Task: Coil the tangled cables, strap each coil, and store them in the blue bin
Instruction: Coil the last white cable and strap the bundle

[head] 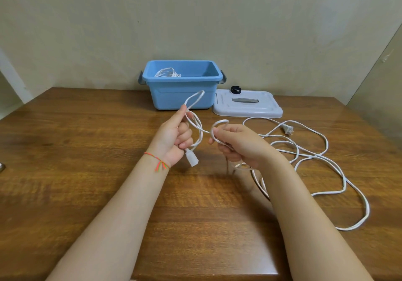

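Left hand (174,138): closed around the white cable (313,156) near its socket end, fingers curled, thumb up along a small loop standing above the fist, socket (191,158) hanging below the palm. Held so, probably, to keep the first turn of a coil fixed while more cable comes in.

Right hand (237,142): also gripping the same cable, fingers curled around it, a second small loop rising over the index finger; a short span of cable stretched between both hands. Seemingly feeding the next turn toward the left.

Rest of the cable: loose and looping on the wooden table (87,182), in front of the blue bin (182,94) and to its right, with the two-pin plug (287,129) lying in front of the bin's lid (248,106). Still uncoiled, so coiling judged to be only at the start for this cable.

Inside the blue bin, left part: one white coil (166,72) already stored, a sign of one cable finished.

Just right of the bin: pale lid laid flat, touching or nearly touching the bin's side, and on its far edge a black strap (236,89), kept within reach, presumably for tying this coil later.
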